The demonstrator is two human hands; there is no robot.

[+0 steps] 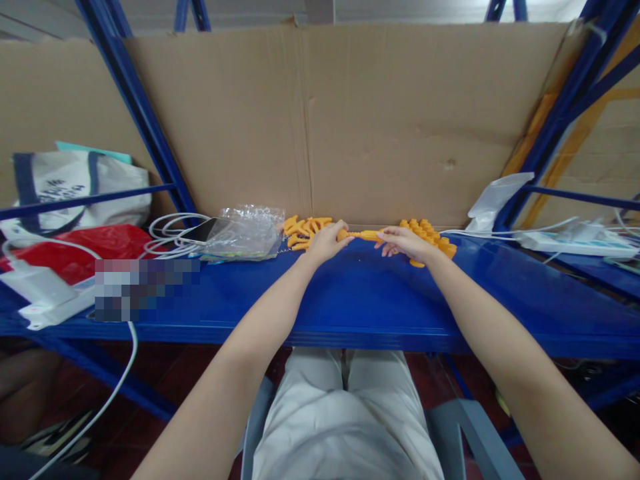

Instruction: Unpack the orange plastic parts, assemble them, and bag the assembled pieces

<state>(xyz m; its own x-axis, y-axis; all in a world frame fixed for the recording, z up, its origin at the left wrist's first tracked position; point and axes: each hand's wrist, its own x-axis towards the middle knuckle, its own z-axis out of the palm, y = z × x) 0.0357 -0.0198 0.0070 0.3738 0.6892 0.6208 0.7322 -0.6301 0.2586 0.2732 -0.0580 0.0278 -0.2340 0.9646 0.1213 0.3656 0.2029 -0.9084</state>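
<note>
Cardboard (380, 120) backs the blue shelf (360, 293); before the cardboard, left hand (326, 243) and right hand (404, 243) pinch an orange piece (367, 235), long axis running sideways along it. Left of the cardboard, tote bag (115, 175) lettering is illegible.

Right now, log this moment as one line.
left hand: holds orange strip | right hand: holds its other end | orange pieces: piled near each hand
</note>
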